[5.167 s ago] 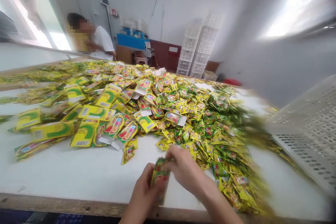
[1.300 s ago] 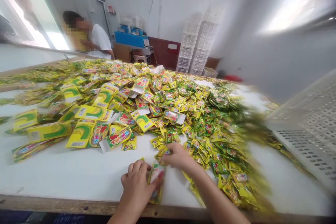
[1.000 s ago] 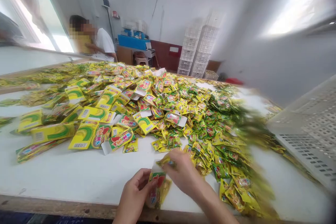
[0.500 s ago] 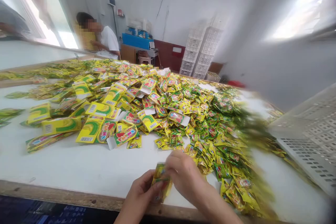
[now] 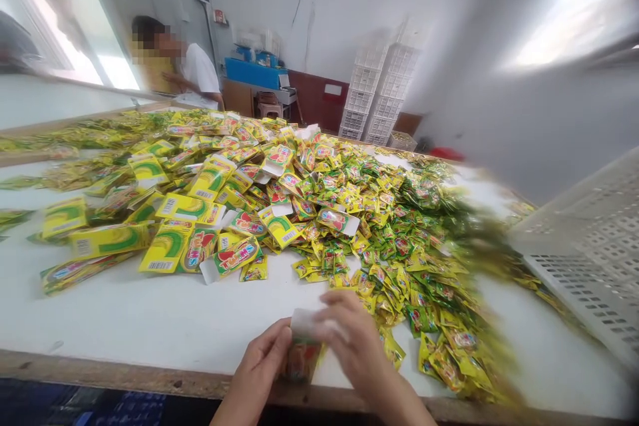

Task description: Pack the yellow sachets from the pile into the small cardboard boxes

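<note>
My left hand (image 5: 267,353) grips a small candy box (image 5: 301,363) by its side, low over the front of the white table. The box stands on end with a pale flap (image 5: 302,323) raised at its top. Against that flap is my right hand (image 5: 352,339); its fingertips are smeared by motion, so I cannot tell whether they pinch anything. Just beyond my hands spreads a heap of yellow and green candy sachets (image 5: 384,239). Left of it are piled printed boxes (image 5: 170,243), several with white end flaps sticking out.
A white perforated crate (image 5: 579,273) stands tilted at the right. The table's wooden front edge (image 5: 124,373) runs below my arms. Stacked crates (image 5: 369,90) rise by the back wall. A person in a white shirt (image 5: 200,73) is at the far left.
The box's pale flap now shows at its top, where yellow showed before. My right hand has lifted slightly off the box and its fingers have loosened. The view has shifted a little.
</note>
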A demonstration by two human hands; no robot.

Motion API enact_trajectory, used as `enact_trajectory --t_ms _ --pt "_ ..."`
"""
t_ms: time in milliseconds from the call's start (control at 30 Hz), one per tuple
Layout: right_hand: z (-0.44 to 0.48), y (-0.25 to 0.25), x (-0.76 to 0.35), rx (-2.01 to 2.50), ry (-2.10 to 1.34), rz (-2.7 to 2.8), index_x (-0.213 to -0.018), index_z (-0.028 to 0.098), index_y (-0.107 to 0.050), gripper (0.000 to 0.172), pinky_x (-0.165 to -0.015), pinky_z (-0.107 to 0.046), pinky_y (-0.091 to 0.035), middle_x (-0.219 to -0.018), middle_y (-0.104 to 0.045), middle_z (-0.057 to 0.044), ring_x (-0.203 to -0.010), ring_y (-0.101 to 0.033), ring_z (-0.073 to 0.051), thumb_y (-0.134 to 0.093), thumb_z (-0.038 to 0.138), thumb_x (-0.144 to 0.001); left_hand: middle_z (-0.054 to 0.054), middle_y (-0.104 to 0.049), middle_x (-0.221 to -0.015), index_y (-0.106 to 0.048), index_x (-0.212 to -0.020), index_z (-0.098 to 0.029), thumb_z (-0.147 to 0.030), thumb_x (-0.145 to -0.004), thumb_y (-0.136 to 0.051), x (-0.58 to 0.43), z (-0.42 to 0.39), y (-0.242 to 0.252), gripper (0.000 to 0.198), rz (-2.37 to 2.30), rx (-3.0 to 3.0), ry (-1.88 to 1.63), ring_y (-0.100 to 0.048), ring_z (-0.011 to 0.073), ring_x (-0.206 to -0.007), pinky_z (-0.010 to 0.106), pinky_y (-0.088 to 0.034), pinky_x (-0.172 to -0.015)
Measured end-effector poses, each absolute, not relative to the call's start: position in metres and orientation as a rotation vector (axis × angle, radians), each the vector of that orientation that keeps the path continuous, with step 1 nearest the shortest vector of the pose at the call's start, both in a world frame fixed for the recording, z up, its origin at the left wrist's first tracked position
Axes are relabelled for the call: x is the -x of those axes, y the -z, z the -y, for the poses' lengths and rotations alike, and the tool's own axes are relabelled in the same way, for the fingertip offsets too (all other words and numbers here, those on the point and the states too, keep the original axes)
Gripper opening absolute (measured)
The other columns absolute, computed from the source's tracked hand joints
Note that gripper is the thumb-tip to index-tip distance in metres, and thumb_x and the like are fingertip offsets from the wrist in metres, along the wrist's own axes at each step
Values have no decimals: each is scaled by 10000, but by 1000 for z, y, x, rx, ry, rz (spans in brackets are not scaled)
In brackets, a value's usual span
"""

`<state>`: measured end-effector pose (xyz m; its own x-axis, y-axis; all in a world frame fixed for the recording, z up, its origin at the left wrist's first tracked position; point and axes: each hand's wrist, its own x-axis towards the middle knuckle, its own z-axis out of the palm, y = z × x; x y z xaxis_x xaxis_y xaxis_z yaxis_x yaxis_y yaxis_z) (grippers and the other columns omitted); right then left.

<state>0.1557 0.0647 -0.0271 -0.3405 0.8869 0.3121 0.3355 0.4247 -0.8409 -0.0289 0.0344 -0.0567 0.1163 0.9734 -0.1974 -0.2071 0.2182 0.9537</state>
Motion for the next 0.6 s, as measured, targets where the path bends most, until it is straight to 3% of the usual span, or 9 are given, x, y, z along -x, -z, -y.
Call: enact_trajectory --t_ms 100,167,300,433,500,600 --pt "-58 46 -156 1112 -1282 1501 -1044 226 -663 258 -543 -252 -465 -802 -595 -19 -590 -527 -131 -629 418 -875 45 -730 -1008 -740 -1037 -211 -416 -910 -544 30 -32 45 311 -1032 -864 -1032 -601 236 -988 322 -471 -884" --pt "-53 55 -152 1124 -1463 1389 -999 205 -662 281 -429 -215 -382 -675 -539 20 -476 -446 -101 -637 445 -856 33 -727 -919 -747 -971 -193 -366 -870 -612 32 -33 38 241 -1028 -876 -970 -607 217 -927 300 -470 -849" --pt "-54 50 -140 1129 -1158 1552 -979 236 -735 163 -564 -236 -433 -727 -605 0 -608 -536 -126 -673 287 -838 -8 -709 -822 -726 -875 -200 -302 -792 -697 42 -41 34 135 -1126 -959 -961 -618 172 -845 233 -471 -774" --pt "-68 39 -135 991 -1080 1606 -962 274 -783 162 -713 -269 -478 -810 -699 -36 -786 -619 -171 -645 291 -879 26 -763 -990 -756 -959 -223 -381 -763 -728 50 -48 49 253 -1302 -1031 -1074 -659 224 -1000 291 -497 -923" --pt "-74 43 -134 998 -1180 1548 -903 262 -794 140 -695 -266 -490 -793 -708 -38 -782 -631 -179 -678 326 -859 41 -769 -1035 -774 -953 -225 -412 -753 -734 52 -49 59 277 -1347 -1100 -1100 -662 251 -1049 319 -500 -967" --pt "-79 57 -130 1088 -1302 1374 -872 226 -783 169 -535 -240 -465 -701 -659 -11 -592 -585 -143 -775 347 -754 33 -758 -1084 -762 -1021 -242 -412 -790 -703 49 -50 69 294 -1376 -1188 -1135 -659 244 -1077 307 -520 -958"
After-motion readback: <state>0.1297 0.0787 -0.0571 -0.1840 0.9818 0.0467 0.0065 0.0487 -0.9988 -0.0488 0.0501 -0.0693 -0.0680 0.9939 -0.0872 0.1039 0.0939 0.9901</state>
